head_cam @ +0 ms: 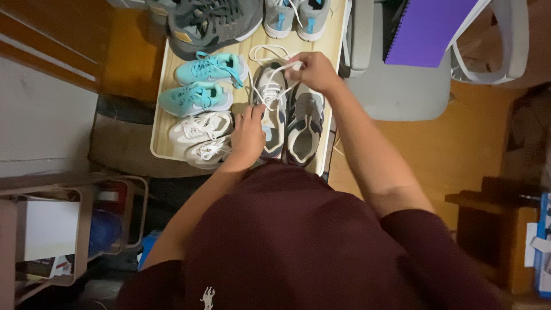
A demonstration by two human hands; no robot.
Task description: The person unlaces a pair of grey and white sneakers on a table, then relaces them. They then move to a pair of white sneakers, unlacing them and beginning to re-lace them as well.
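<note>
A pair of grey sneakers stands on a light wooden board (166, 74). My left hand (248, 135) rests on the left grey sneaker (271, 92), fingers pinching near its laces. My right hand (313, 70) is closed on a white shoelace (270, 54) pulled up from that shoe, with a loop of lace lying beyond the toe. The right grey sneaker (305, 123) sits beside it with no lace visible.
On the same board lie two teal sneakers (206, 83), two white sneakers (202, 138), a dark grey shoe (212, 23) and a grey-and-blue pair (295, 17). A grey chair (396, 80) holding a purple notebook (427, 28) stands to the right. Shelving (69, 229) is at lower left.
</note>
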